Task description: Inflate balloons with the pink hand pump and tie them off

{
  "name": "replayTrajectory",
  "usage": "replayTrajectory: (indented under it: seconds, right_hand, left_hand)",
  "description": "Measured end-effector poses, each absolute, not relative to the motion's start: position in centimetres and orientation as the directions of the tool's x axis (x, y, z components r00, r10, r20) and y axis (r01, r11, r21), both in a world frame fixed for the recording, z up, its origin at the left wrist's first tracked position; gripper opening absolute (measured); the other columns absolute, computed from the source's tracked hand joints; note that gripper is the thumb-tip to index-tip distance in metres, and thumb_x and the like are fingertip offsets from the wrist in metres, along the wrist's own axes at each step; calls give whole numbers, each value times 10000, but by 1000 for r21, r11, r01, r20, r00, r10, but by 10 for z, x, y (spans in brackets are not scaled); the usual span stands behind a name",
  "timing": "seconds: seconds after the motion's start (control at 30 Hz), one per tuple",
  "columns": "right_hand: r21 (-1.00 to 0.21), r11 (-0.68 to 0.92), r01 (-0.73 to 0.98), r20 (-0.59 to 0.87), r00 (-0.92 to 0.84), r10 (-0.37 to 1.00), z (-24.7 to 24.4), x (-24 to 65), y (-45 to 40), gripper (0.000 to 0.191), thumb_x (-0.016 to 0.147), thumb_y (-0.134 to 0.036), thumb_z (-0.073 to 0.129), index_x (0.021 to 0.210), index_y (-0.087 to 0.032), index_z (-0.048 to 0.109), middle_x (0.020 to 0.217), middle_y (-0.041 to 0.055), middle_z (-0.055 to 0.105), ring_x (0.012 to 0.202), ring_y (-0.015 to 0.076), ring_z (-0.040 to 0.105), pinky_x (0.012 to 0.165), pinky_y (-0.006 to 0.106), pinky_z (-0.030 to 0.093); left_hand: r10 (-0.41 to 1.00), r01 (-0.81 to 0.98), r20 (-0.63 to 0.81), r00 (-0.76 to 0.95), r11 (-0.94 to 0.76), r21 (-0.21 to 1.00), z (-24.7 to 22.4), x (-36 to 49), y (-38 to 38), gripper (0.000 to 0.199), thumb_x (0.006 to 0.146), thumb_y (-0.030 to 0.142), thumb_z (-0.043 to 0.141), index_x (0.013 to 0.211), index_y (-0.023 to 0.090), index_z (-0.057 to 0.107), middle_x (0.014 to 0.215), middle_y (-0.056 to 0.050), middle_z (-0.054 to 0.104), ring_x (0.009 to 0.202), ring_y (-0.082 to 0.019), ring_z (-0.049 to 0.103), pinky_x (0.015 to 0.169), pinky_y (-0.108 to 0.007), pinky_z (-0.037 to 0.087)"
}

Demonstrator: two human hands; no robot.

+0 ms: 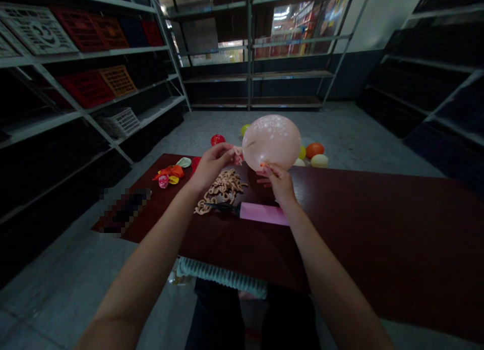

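Observation:
My left hand (pixel 214 166) pinches the neck of an inflated pale pink balloon (pixel 271 138) with white spots, which is held above the table, its neck toward the left. My right hand (pixel 279 183) is at the balloon's lower side, thumb and finger closed on a small orange piece (pixel 263 165) whose kind I cannot make out. Below the hands, a pink hand pump (pixel 262 213) with a black nozzle lies on the table, partly behind my right wrist. A heap of tan chain links (pixel 225 186) is beside the nozzle.
Uninflated balloons (pixel 170 173) lie at the left of the dark red table (pixel 378 229), near a blurred-out object (pixel 126 211). Inflated balloons, including a red one (pixel 218 139) and an orange one (pixel 314 150), show beyond the far edge. Shelves with crates (pixel 117 80) stand left.

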State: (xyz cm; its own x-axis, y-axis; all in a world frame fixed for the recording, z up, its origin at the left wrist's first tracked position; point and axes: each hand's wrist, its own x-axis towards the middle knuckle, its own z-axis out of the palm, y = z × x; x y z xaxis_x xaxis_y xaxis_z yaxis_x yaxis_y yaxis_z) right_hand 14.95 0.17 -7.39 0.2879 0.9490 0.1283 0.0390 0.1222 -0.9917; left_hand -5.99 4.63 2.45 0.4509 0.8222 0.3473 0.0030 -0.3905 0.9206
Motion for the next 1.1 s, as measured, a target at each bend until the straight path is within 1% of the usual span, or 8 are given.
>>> replayTrajectory:
  seconds: [0.13, 0.27, 0.37, 0.53, 0.7, 0.77, 0.93, 1.1]
  right_hand:
    - [-985, 159, 73, 173, 279, 945, -74, 148, 2, 483, 849, -607, 589, 1103, -211, 698, 968, 67, 773, 708, 175, 734, 548, 259, 525]
    - [-978, 192, 80, 207, 294, 933, -75, 146, 2, 444, 829, -598, 591, 1009, -207, 698, 886, 47, 765, 713, 175, 729, 557, 249, 516]
    - [-987, 145, 67, 158, 293, 943, -76, 144, 2, 477, 843, -612, 555, 1052, -204, 684, 917, 58, 781, 660, 164, 728, 519, 236, 492]
    - [-992, 121, 49, 129, 276, 952, -75, 144, 2, 442, 867, -587, 552, 1073, -217, 679, 978, 54, 796, 667, 161, 745, 515, 224, 495]
    - [-992, 115, 56, 126, 258, 958, -74, 146, 2, 374, 872, -541, 559, 1064, -243, 680, 1027, 42, 798, 731, 190, 765, 524, 236, 510]
    - [-992, 114, 55, 124, 258, 958, -74, 146, 2, 356, 868, -526, 559, 1063, -251, 676, 1050, 36, 797, 763, 206, 770, 530, 247, 516]
    - [-991, 108, 81, 125, 263, 957, -75, 144, 1, 424, 890, -572, 510, 1124, -255, 666, 1018, 51, 800, 744, 216, 762, 554, 285, 530]
    - [-992, 117, 55, 128, 284, 950, -72, 141, -1, 502, 850, -614, 547, 1170, -245, 663, 1036, 70, 796, 728, 224, 760, 548, 300, 523]
  left_hand:
    - [667, 103, 297, 683, -491, 865, 32, -33, 30, 138, 941, 237, 595, 1042, 158, 647, 906, -57, 689, 797, -141, 653, 745, -269, 532]
    - [618, 119, 348, 705, -588, 800, 34, -10, 19, 278, 949, 173, 539, 1226, 170, 566, 845, -24, 672, 727, -121, 643, 668, -235, 499]
    - [623, 95, 438, 648, -636, 765, 34, 0, 27, 261, 957, 165, 518, 1216, 175, 551, 792, 6, 638, 672, -103, 606, 631, -218, 472]
    - [681, 127, 473, 559, -635, 762, 24, 2, 50, 119, 925, 178, 587, 1019, 149, 655, 865, -32, 693, 788, -119, 648, 745, -238, 511]
    - [730, 26, 380, 568, -477, 879, 6, -7, 51, 319, 873, 216, 689, 1181, 134, 702, 1067, -96, 748, 956, -169, 695, 855, -292, 549]
    - [762, -6, 380, 524, -442, 897, 0, -9, 50, 338, 861, 246, 716, 1181, 139, 725, 1065, -94, 760, 962, -177, 700, 873, -304, 553]
    - [866, -24, 434, 249, -443, 896, -3, -11, 50, 295, 919, 373, 677, 1095, 155, 770, 913, -70, 766, 813, -158, 683, 794, -303, 558]
    - [814, 111, 558, 162, -577, 809, 2, -19, 49, 214, 906, 387, 701, 838, 185, 725, 969, -64, 742, 959, -175, 667, 902, -323, 529]
